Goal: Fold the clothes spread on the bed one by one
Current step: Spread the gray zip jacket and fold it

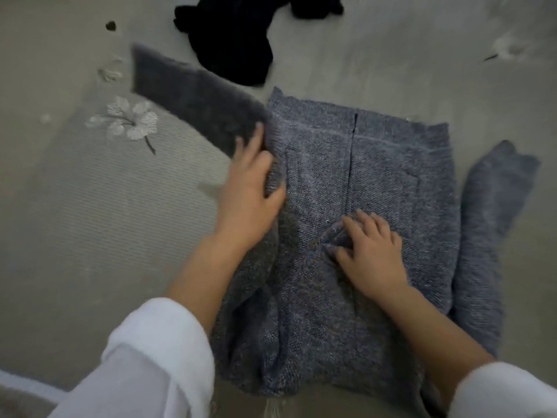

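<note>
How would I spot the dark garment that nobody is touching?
Start at the pale grey bedsheet with an embroidered flower. Beyond the blue-grey knitted sweater in the middle, at the far edge, lies a crumpled black garment. It alone is black, unfolded and untouched.

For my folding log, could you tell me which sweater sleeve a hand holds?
The left sleeve, gripped by the left hand; the right sleeve lies on the bed.
</note>
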Action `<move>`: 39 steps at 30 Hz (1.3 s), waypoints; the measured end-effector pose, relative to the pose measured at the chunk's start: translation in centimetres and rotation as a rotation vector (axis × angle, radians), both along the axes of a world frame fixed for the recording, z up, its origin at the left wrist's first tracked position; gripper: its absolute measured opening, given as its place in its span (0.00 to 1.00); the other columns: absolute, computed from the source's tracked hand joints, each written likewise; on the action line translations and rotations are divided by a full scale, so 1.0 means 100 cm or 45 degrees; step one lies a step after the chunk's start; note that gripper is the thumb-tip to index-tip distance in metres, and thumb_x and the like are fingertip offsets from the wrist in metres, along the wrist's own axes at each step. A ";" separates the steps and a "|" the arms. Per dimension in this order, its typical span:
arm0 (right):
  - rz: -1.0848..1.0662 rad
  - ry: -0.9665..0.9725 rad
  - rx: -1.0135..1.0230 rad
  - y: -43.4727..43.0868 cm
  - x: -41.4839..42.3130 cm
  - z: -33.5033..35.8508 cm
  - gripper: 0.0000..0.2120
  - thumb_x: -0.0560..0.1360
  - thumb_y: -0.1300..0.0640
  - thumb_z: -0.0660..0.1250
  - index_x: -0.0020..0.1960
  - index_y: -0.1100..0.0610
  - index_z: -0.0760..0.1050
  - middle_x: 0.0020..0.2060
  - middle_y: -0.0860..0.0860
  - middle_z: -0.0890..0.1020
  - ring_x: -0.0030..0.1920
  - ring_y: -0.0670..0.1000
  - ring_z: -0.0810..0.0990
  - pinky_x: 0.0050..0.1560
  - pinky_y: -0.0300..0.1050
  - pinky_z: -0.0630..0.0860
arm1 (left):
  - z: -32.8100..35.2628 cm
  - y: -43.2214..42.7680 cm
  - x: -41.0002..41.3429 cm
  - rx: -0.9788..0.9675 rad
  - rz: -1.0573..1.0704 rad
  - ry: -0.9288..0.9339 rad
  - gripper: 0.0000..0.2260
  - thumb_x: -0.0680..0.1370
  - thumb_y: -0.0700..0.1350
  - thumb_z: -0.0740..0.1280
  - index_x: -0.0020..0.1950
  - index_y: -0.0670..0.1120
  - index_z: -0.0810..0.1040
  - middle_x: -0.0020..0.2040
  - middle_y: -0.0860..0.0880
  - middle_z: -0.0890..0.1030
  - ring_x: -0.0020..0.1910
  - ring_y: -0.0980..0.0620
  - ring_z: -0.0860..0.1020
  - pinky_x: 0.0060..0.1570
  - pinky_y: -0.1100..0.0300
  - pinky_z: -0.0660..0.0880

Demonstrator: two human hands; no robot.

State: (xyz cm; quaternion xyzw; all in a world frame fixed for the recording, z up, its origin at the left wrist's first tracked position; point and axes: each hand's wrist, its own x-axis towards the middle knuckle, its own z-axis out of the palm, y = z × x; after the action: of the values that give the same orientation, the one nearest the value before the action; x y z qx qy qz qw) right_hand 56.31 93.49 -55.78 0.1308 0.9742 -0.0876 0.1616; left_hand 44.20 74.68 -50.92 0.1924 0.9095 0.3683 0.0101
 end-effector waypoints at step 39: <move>-1.556 0.013 -1.625 0.026 -0.063 -0.042 0.16 0.75 0.56 0.68 0.61 0.56 0.71 0.58 0.55 0.79 0.54 0.54 0.80 0.47 0.47 0.79 | -0.097 -0.095 0.086 -0.475 0.063 -0.385 0.34 0.71 0.63 0.66 0.73 0.52 0.62 0.65 0.48 0.63 0.66 0.46 0.61 0.65 0.47 0.63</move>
State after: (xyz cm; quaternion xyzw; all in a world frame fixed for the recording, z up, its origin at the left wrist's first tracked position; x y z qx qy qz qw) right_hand 49.99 96.08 -60.00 0.5131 0.5000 -0.6865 0.1245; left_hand 52.75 65.14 -60.65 0.1075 0.9544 0.2188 0.1722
